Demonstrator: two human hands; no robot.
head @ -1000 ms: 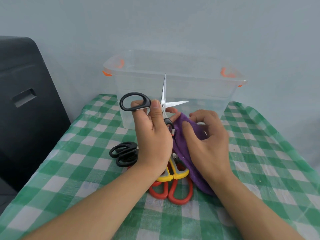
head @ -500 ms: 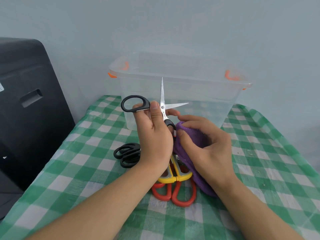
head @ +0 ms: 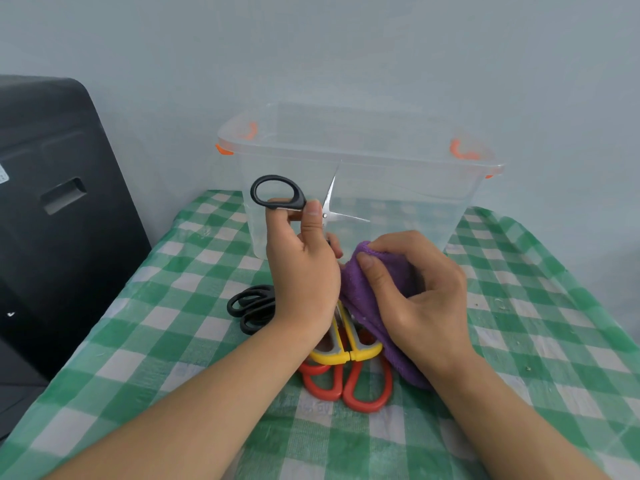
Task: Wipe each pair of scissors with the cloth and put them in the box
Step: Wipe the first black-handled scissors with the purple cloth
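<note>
**Two hands raised, one on open scissors, one on the cloth**

Four pairs of scissors are in view. The left hand [head: 304, 271] grips the black scissors [head: 294, 202] by the handle, thumb pressed near the pivot, holding them up in front of the box [head: 360, 157]. Their blades are spread, one pointing to 12 o'clock, the other to 3 o'clock, both seen against the box's clear near wall. The right hand [head: 419, 292] bunches the purple cloth [head: 363, 292] between thumb and curled fingers, just at 4 o'clock of the raised scissors; whether cloth and blades touch cannot be told.

Under the two wrists lie the waiting pairs on the checked tablecloth [head: 138, 341]: a second black pair [head: 251, 304] at 9 o'clock of the left wrist, a yellow pair [head: 346, 349] between the wrists, and a red pair [head: 346, 386] partly beneath it, at 6 o'clock. The cloth's tail drapes over the yellow pair's right side.

The box stands at 12 o'clock, lidless, orange clips at its corners. Open tablecloth spreads at 3 and 9 o'clock. A black cabinet [head: 52, 220] stands close along the table's left edge.
</note>
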